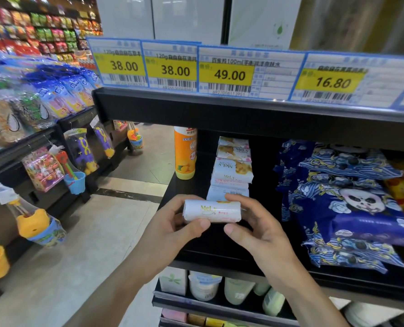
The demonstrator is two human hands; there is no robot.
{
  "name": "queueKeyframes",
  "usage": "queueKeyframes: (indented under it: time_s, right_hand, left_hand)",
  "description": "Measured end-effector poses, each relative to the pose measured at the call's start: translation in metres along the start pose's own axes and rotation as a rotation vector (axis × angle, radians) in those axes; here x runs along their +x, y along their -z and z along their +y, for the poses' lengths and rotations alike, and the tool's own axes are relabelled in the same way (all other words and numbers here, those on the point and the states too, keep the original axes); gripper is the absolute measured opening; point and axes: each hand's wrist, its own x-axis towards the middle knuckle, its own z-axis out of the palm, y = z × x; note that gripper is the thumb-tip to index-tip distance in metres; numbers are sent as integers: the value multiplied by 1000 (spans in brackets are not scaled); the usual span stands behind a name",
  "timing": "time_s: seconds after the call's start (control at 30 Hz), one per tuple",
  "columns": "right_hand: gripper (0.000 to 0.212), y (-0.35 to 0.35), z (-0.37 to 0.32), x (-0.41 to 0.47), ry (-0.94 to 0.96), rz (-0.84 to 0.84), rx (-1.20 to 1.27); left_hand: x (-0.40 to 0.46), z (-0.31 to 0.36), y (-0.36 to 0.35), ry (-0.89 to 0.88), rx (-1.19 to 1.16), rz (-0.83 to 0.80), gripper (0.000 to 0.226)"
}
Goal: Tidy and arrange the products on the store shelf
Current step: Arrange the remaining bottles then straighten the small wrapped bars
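Observation:
A small white "MeLy" pack [212, 211] is held sideways in front of the black shelf [219, 253]. My left hand [172, 223] grips its left end, thumb under and fingers behind. My right hand [253, 223] grips its right end the same way. Just behind, a row of matching white MeLy packs [232, 171] stands on the shelf, running toward the back. An orange bottle [185, 153] stands at the shelf's left edge. Blue panda-print packs [352, 199] lie piled on the right.
Price tags [229, 72] line the shelf edge above. Bottles and jars [219, 289] fill the lower shelf. Across the aisle on the left hang toys and a blue bucket [75, 182]; snack bags sit above them. Tiled floor lies between.

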Motion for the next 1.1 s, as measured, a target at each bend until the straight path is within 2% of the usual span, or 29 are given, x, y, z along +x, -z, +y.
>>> queueKeyframes:
  time_s: [0.23,0.63,0.87,0.97,1.1]
  right_hand:
    - [35,-1,-1,2,14,66,-9]
    - [40,-2,1,3,-43,95,9]
    - [62,-5,3,2,-28,111,13]
    - [84,-3,2,0,3,56,-84]
    - [99,-5,1,-2,56,2,-218]
  left_hand:
    - [0,2,-3,26,45,4,36]
    - [0,5,-4,34,-40,4,43]
    - [1,3,-4,65,-45,71,40]
    - [2,3,-5,74,-60,105,47]
    - [2,3,-7,84,-60,128,50]
